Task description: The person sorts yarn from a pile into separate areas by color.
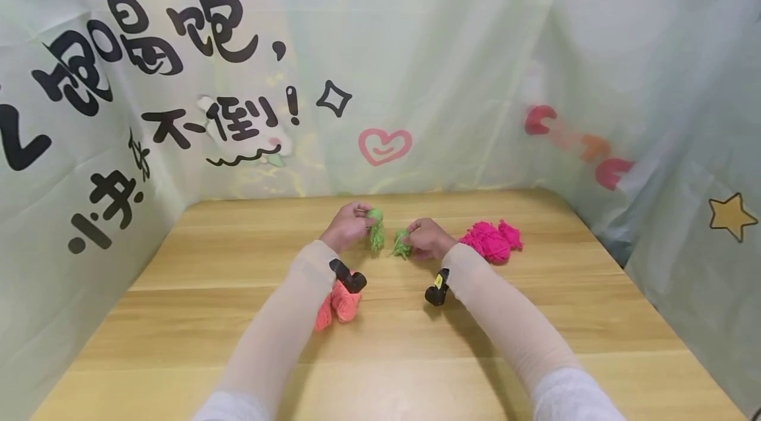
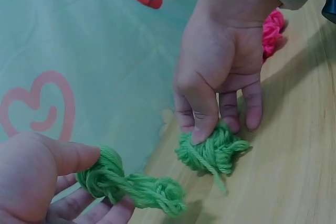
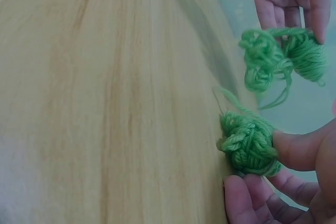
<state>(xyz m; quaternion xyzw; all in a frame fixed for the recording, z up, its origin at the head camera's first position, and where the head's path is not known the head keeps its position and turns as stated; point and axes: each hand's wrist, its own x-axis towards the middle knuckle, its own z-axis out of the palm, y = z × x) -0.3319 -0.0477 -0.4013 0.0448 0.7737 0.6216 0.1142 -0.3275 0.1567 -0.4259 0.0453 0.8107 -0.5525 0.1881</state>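
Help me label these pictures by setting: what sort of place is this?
Probably a screened-off tabletop craft booth: printed sheets hang behind and beside a wooden table, where green yarn is being handled.

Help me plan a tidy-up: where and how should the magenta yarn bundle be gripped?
Probably around the thick middle of the magenta yarn bundle, coming from above and the person's right. That rounded mass lies on the table, with the right hand and sleeve crowding its left; the narrower lump at its right end looks a poorer hold.
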